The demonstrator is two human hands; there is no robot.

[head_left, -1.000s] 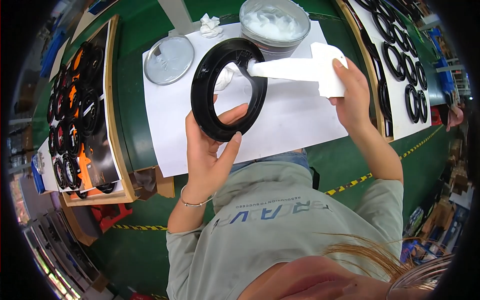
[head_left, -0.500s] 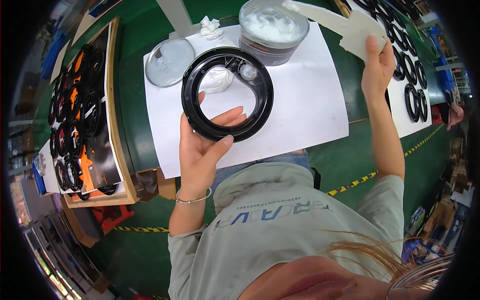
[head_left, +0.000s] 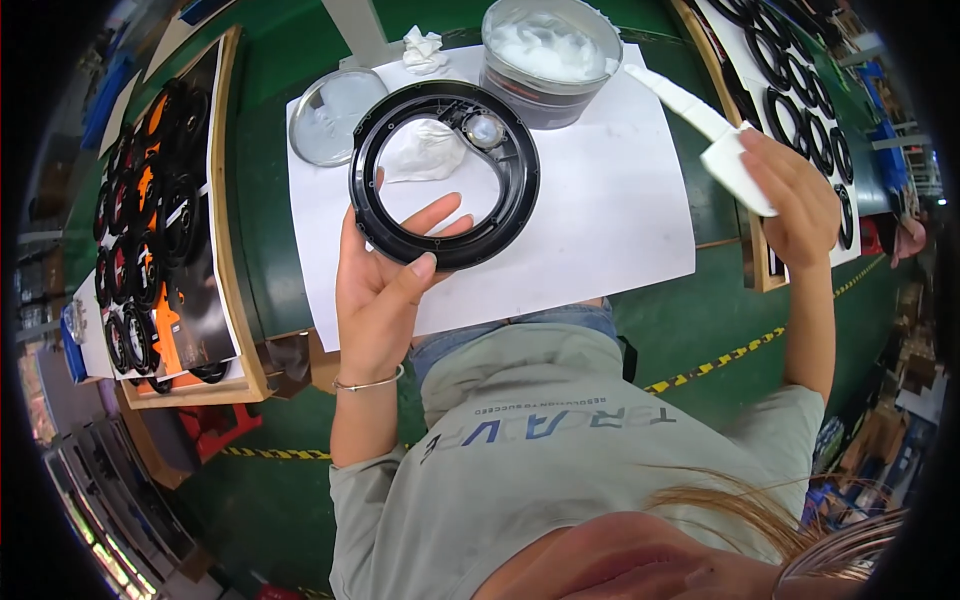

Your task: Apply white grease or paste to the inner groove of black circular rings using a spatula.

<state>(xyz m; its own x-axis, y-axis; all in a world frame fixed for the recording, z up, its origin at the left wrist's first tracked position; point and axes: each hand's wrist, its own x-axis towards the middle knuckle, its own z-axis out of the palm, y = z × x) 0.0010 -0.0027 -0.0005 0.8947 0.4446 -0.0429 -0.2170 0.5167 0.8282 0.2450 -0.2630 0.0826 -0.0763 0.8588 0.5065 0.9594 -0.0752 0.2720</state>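
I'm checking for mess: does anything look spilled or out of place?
No spill or damage stands out. Only a crumpled white tissue near the round grey lid and another, seen through the black plastic ring, look untidy against the smooth white paper.

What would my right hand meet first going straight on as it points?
Your right hand, leading with the white scraper, would probably meet the open tub first; depth is unclear, so it might pass above.

We count one left hand [head_left: 378, 290], one right hand [head_left: 805, 205], one black ring [head_left: 364, 175], one white spatula [head_left: 733, 168], one open tub [head_left: 540, 105], one round lid [head_left: 330, 120] and one white sheet [head_left: 600, 220]. We also see two crumpled tissues [head_left: 423, 50] and two wood-framed trays [head_left: 254, 375], whose crowded rings [head_left: 170, 215] we cannot tally.
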